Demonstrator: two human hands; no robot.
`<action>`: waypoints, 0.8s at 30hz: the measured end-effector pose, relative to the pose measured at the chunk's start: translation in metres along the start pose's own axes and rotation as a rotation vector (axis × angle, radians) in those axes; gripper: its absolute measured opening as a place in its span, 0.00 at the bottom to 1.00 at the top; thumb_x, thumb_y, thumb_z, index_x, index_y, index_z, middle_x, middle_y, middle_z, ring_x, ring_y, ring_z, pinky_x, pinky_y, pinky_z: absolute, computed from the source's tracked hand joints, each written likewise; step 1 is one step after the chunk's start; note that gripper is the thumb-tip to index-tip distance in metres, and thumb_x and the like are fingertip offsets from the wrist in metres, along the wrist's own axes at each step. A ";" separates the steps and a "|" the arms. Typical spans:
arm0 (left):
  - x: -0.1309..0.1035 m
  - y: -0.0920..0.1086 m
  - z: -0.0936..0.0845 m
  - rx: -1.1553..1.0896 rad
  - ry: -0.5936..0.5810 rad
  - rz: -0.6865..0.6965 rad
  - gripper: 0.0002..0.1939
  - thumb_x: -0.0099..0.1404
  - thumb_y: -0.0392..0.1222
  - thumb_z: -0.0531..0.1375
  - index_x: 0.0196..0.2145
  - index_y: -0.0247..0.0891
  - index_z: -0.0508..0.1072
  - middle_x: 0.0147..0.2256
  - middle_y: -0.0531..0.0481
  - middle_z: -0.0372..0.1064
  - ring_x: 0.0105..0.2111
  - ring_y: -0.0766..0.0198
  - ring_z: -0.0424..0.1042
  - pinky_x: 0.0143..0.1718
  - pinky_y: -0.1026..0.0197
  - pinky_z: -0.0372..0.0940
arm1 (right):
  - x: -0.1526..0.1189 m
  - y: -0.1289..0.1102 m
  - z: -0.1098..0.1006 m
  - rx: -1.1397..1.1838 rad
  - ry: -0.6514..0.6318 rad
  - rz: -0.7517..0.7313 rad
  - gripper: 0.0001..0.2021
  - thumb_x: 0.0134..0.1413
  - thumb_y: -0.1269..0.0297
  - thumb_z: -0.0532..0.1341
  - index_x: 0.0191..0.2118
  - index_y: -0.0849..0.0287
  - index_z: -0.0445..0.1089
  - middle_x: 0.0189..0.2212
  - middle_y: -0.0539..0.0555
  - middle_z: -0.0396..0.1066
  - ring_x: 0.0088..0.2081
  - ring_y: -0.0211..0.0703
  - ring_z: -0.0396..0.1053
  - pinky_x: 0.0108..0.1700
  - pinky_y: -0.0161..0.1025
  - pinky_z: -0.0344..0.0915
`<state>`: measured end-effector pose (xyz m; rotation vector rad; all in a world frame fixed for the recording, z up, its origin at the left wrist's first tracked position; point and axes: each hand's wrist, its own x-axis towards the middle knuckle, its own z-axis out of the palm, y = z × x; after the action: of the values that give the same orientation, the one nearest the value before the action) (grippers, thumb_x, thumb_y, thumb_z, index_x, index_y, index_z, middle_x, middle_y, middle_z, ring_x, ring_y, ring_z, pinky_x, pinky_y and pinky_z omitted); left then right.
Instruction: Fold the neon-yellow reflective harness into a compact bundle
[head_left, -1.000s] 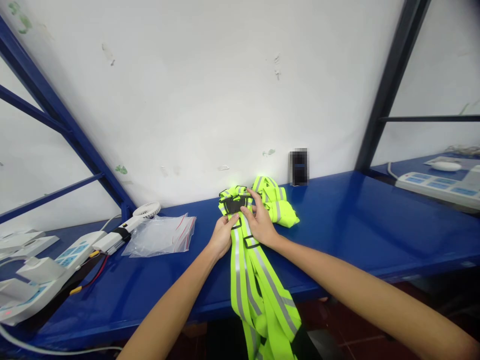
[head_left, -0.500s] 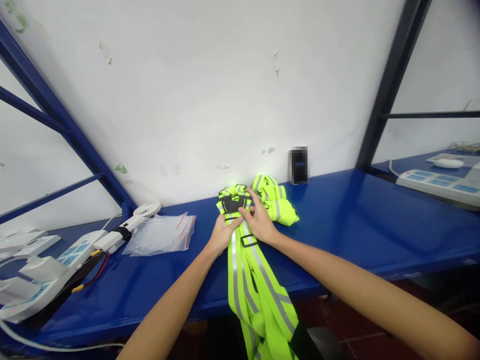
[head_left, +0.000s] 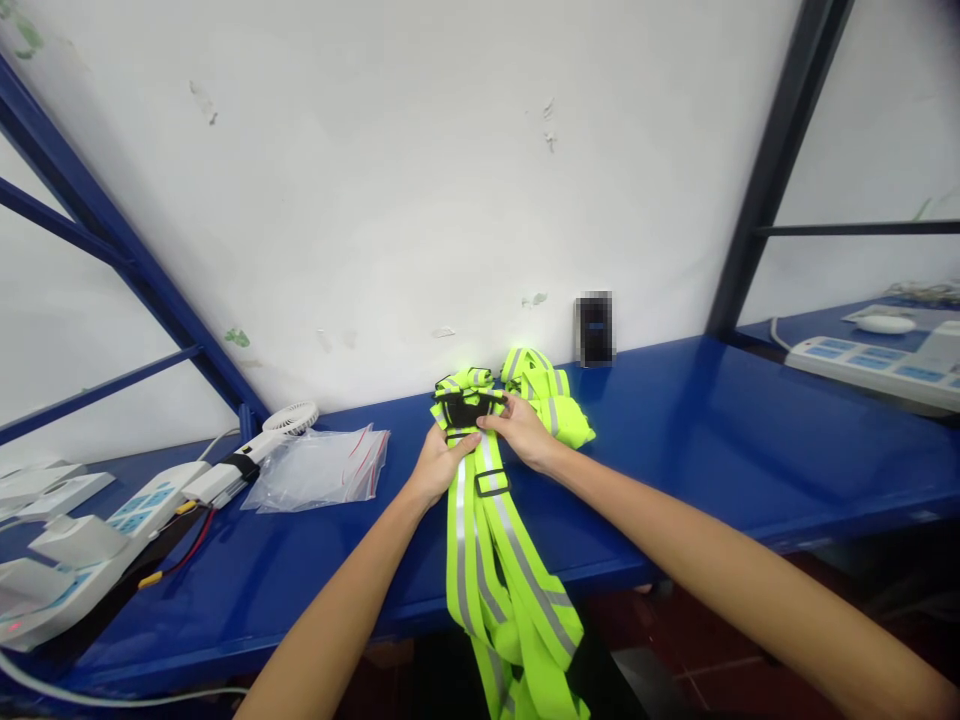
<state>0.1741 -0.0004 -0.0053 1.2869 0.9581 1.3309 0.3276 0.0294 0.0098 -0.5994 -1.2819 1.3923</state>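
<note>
Neon-yellow reflective straps (head_left: 517, 545) with silver stripes run from the table over its front edge and hang down. At their far end lies a black piece (head_left: 463, 410), with a black slide buckle (head_left: 492, 483) on one strap nearer me. My left hand (head_left: 444, 460) pinches the straps from the left, thumb on top. My right hand (head_left: 521, 430) grips the right side by the black piece, its fingertips partly hidden. A rolled neon bundle (head_left: 463, 380) sits just beyond. More folded neon straps (head_left: 559, 418) lie behind my right hand.
Clear zip bags (head_left: 322, 468) lie to the left, near a small white fan (head_left: 292, 418) and a white power strip (head_left: 82, 570) with plugs and cables. A dark blurred box (head_left: 595, 330) stands against the wall. Another power strip (head_left: 877, 365) is far right.
My right hand's raised index finger has come down and curled at the black piece. The hanging straps have shifted slightly left; my left hand keeps its grip.
</note>
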 end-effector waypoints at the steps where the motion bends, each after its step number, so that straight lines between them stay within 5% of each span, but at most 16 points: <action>1: 0.000 0.000 0.000 0.007 -0.002 0.002 0.29 0.48 0.44 0.73 0.46 0.35 0.72 0.42 0.42 0.77 0.41 0.52 0.76 0.46 0.52 0.68 | 0.000 0.000 0.000 -0.011 -0.007 -0.018 0.17 0.39 0.69 0.66 0.40 0.60 0.68 0.32 0.51 0.74 0.32 0.41 0.71 0.38 0.39 0.68; 8: 0.002 0.002 0.001 -0.034 0.053 -0.013 0.31 0.44 0.44 0.74 0.46 0.34 0.72 0.40 0.42 0.77 0.39 0.52 0.77 0.45 0.52 0.69 | -0.003 -0.006 -0.003 -0.340 -0.029 -0.215 0.11 0.42 0.69 0.64 0.34 0.59 0.65 0.28 0.46 0.67 0.29 0.38 0.66 0.33 0.35 0.64; 14: 0.002 -0.003 0.004 -0.124 0.095 -0.004 0.31 0.47 0.47 0.73 0.47 0.34 0.71 0.38 0.43 0.78 0.37 0.53 0.78 0.44 0.52 0.70 | -0.001 -0.007 -0.007 -0.447 -0.075 -0.321 0.22 0.46 0.72 0.61 0.51 0.58 0.72 0.46 0.56 0.74 0.46 0.48 0.73 0.47 0.43 0.69; 24: -0.007 0.011 0.016 -0.151 -0.006 -0.266 0.25 0.50 0.50 0.71 0.42 0.33 0.75 0.36 0.39 0.79 0.38 0.48 0.78 0.42 0.50 0.71 | -0.006 -0.004 -0.006 -0.467 0.020 -0.331 0.19 0.53 0.69 0.60 0.52 0.57 0.74 0.50 0.56 0.74 0.51 0.51 0.72 0.51 0.46 0.70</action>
<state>0.1877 -0.0106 0.0056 1.0104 0.9680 1.1677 0.3365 0.0259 0.0104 -0.6721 -1.6207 0.8163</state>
